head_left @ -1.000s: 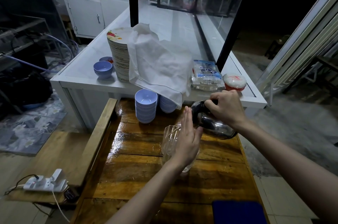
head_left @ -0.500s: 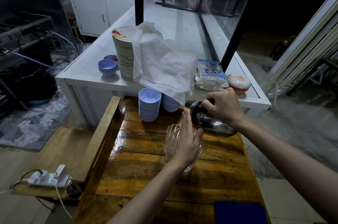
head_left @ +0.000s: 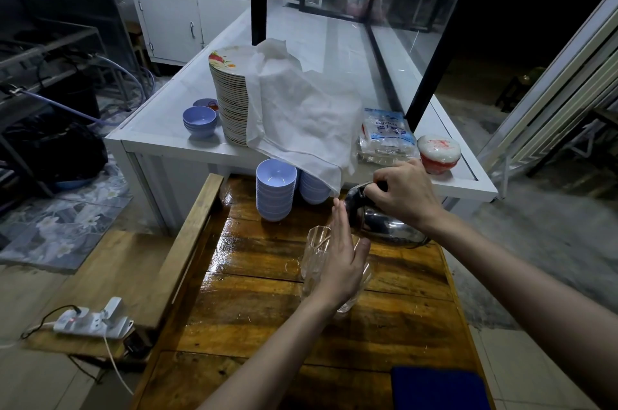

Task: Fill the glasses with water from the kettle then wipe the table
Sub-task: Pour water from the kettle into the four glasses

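A dark blue cloth [head_left: 438, 388] lies at the near edge of the wet, varnished wooden bench [head_left: 250, 309], ready for the wiping that comes later. Mid-bench, the left grip [head_left: 341, 262] is released: its fingers are straight and the thumb is spread, with the palm set against the side of the clear faceted glasses [head_left: 317, 242]. Whether it presses on them I cannot tell.

Just beyond, the right grip [head_left: 404, 195] is clenched round the dark handle of the shiny steel kettle [head_left: 381, 225], which is tipped toward the glasses.

To pour well, the left palm should steady the glass low down and stay clear of the rim. The right wrist should tip the kettle slowly, with the spout close above the mouth of the glass. The boards already shine with water, so a thin stream is wiser.

The glasses stand close together and upright, partly hidden by the hand, and their water level cannot be read. The kettle's body mirrors the room, and its spout is hidden behind the left fingers.

Farther back stands a stack of pale blue bowls [head_left: 276, 189], and past it a white bench [head_left: 160, 138] carries piled plates under a white cloth [head_left: 301, 118].
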### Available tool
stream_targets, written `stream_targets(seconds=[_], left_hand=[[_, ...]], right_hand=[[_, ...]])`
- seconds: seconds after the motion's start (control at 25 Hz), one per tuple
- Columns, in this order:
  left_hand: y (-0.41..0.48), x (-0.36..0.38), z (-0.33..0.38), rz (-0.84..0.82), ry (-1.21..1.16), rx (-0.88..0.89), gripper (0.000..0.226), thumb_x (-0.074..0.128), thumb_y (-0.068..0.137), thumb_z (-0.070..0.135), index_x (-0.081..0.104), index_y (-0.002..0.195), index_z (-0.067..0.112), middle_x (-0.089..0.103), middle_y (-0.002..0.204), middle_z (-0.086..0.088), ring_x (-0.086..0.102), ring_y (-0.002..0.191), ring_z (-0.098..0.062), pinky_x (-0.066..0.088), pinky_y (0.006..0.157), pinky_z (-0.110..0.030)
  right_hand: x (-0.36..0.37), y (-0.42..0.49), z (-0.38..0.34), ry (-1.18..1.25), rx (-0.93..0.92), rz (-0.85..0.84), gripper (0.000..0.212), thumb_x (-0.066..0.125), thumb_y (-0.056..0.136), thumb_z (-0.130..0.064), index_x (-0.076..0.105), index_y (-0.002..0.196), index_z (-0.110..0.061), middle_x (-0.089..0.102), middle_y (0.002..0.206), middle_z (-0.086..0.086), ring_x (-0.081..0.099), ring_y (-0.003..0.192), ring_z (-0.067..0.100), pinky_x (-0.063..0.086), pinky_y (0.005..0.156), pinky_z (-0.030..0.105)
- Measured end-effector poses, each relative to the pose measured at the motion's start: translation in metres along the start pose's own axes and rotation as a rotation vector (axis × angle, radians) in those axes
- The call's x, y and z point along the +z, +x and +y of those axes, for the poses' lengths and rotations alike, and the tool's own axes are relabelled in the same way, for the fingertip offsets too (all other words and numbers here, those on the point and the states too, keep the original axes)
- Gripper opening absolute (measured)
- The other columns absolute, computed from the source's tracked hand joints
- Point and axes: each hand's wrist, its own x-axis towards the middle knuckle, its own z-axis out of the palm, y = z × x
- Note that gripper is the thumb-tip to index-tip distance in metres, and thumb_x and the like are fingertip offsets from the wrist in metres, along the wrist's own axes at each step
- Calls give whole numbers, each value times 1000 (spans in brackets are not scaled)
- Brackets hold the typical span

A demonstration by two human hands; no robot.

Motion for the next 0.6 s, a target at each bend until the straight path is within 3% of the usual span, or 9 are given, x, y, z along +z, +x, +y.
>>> stream_targets(seconds=[0.2,0.36,0.6], left_hand=[[-1,0,-2,14,19,-5,72,35,102,40,-18,149,29,-23,159,12,-14,147,-4,1,121,-29],[1,-1,-3,35,34,9,73,36,102,37,-17,150,25,-23,159,9,-17,147,-4,-10,108,-3],[1,-3,-4,62,9,27,71,35,103,32,-15,152,18,-22,160,5,-18,147,-7,-12,106,0]], right_hand=[[0,3,-3,-60,-27,22,41,48,77,-39,63,53,-10,57,49,5,50,58,21,22,70,30],[0,6,-6,-73,-31,21,40,50,78,-38,65,55,-9,58,50,5,49,59,20,22,70,30],[-2,11,-11,-112,-67,18,41,48,78,-38,66,55,-10,59,51,7,54,59,23,25,72,32]])
